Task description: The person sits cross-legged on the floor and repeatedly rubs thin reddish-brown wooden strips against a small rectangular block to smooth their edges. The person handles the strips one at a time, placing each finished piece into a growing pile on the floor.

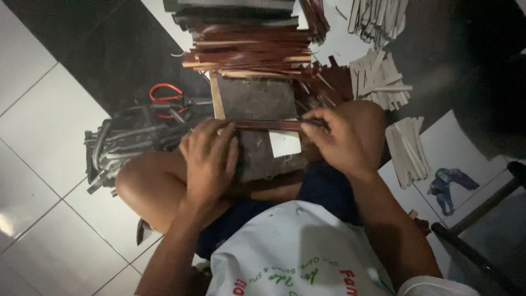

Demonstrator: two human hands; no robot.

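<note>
Pressing left hand (208, 159) flat on dark board (257, 101), right hand (339, 140) pinching red-brown strip (268, 125)

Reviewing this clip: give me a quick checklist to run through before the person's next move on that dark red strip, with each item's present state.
1. Left hand pressing flat on the dark red strip: ok.
2. Right hand pinching the strip's right end: ok.
3. Strip lying across the dark board on the lap: ok.
4. Tool in the right hand: cannot tell, too dark.
5. Stack of red strips ahead, apart from both hands: ok.
6. Red-handled pliers on the floor, apart from the hands: ok.
</note>
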